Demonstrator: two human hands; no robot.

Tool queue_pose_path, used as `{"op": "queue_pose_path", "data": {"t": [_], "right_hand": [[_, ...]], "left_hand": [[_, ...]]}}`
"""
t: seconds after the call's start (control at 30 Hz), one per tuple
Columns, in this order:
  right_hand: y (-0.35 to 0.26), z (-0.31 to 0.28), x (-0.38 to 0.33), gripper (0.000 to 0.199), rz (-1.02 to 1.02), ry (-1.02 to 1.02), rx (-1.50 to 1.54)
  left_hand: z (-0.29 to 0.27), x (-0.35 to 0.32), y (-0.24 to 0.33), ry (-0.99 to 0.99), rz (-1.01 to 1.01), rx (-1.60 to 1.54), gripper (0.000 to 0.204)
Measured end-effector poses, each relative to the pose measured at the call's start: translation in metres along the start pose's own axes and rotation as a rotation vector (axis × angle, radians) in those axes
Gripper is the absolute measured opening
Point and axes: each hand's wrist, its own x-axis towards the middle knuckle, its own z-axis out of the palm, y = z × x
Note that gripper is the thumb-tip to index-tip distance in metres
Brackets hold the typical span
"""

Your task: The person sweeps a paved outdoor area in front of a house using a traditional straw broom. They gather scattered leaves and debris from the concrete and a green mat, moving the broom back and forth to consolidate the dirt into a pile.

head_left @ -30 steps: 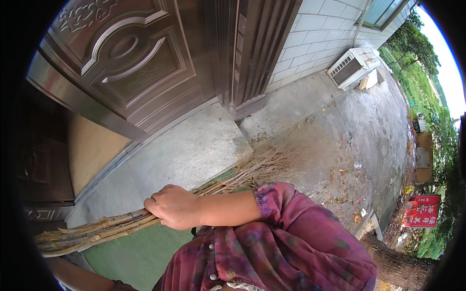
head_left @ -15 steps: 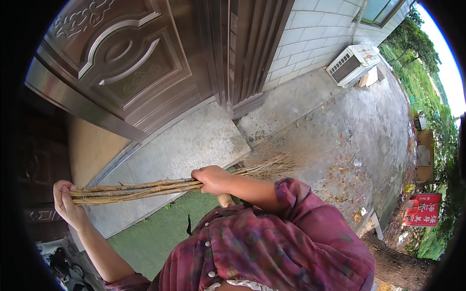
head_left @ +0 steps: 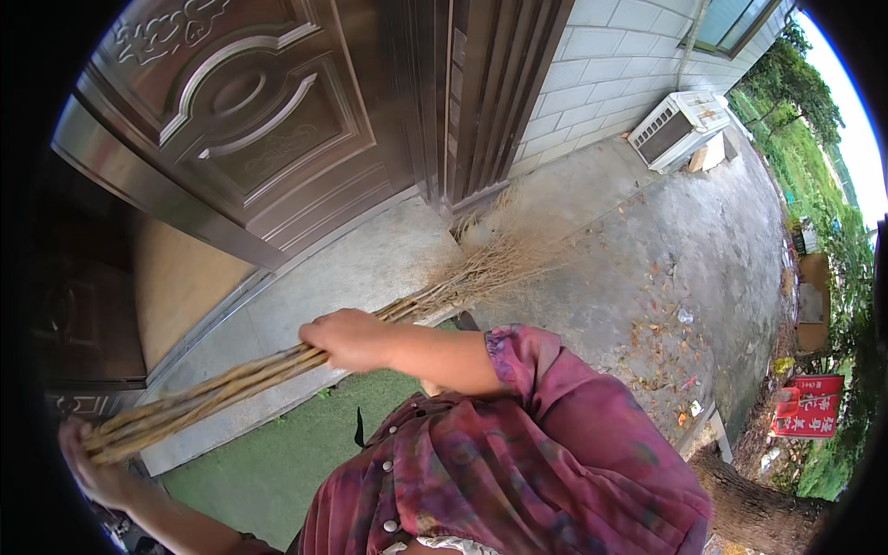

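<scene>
Across my front slants a twig broom, its handle a bundle of tan sticks. My right hand is closed around the handle near where it fans into fine brush. At the handle's end, by the left rim, my left hand grips it; motion smears those fingers somewhat. The broom's bristle head spreads over the concrete beside the door frame's foot, also blurred. Whether the bristle tips touch the ground I cannot tell.
A brown panelled door stands open at the upper left. Dry leaves litter the concrete at right. An outdoor air-conditioner unit sits by the white block wall. A tree trunk and red sign are at lower right.
Both hands have shifted left and the handle's end has dropped. The bristle head has swung up and left toward the door frame. Both hands keep hold of the broom.
</scene>
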Motion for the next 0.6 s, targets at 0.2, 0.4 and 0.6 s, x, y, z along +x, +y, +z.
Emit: {"op": "queue_pose_path", "data": {"t": [0.2,0.4,0.6], "right_hand": [[0.123,0.046,-0.095,0.031,0.348,-0.105,-0.169],[0.068,0.015,-0.123,0.028,0.362,-0.218,-0.157],[0.019,-0.022,-0.116,0.024,0.126,-0.057,-0.152]], "left_hand": [[0.145,-0.106,0.124,-0.281,-0.743,-0.494,0.014],[0.153,-0.123,0.105,-0.162,-0.978,-0.783,0.015],[0.052,-0.048,0.113,0.142,-0.544,-0.804,0.022]]}}
